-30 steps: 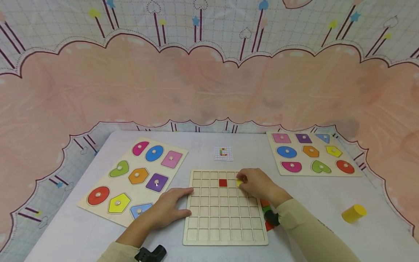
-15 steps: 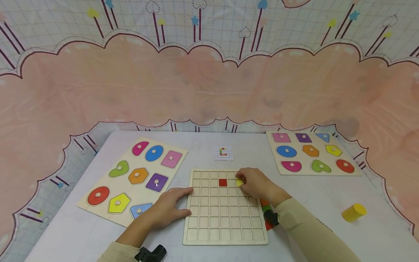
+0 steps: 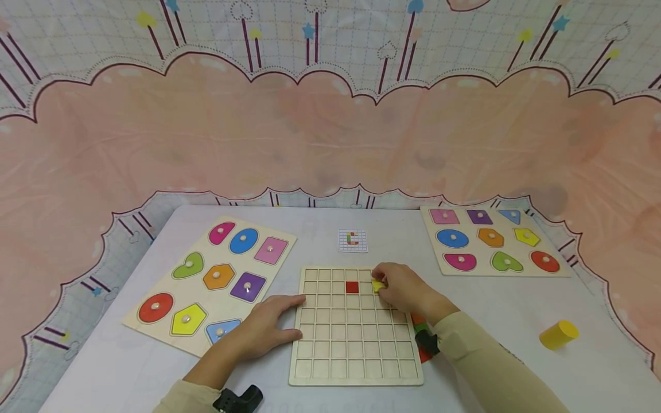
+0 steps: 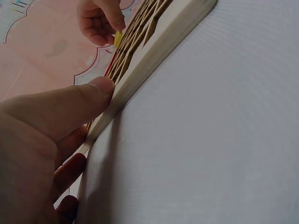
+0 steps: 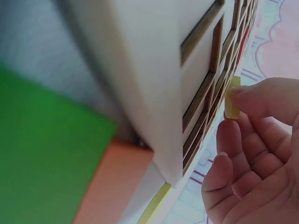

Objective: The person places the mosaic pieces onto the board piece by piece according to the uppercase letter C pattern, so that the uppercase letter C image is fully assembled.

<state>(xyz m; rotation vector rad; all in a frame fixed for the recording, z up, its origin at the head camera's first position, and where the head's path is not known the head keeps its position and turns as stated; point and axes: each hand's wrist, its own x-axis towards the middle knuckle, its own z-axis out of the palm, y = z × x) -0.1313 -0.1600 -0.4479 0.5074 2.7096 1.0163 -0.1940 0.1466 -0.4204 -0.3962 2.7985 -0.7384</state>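
My right hand [image 3: 408, 289] pinches a small yellow square tile [image 5: 232, 100] between thumb and fingers, over the upper right cells of a wooden grid board [image 3: 356, 381]. Whether the tile touches the cell cannot be told. A red square tile [image 3: 352, 287] lies in a cell of the same row, to the left. My left hand [image 3: 260, 327] rests at the board's left edge, its index finger and thumb spread apart and touching the side. In the left wrist view the thumb [image 4: 100, 91] lies against the board's edge.
Green [image 5: 46, 158] and orange blocks [image 5: 112, 182] lie against the board's right side, partly under my right wrist. A small pattern card [image 3: 352, 241] lies behind it. Shape puzzle boards stand left [image 3: 206, 287] and right [image 3: 485, 269]. A yellow cylinder [image 3: 559, 335] is far right.
Almost nothing differs. Both hands stay in place, the right one still pinching the yellow tile at the same cells, and the view shifts very slightly.
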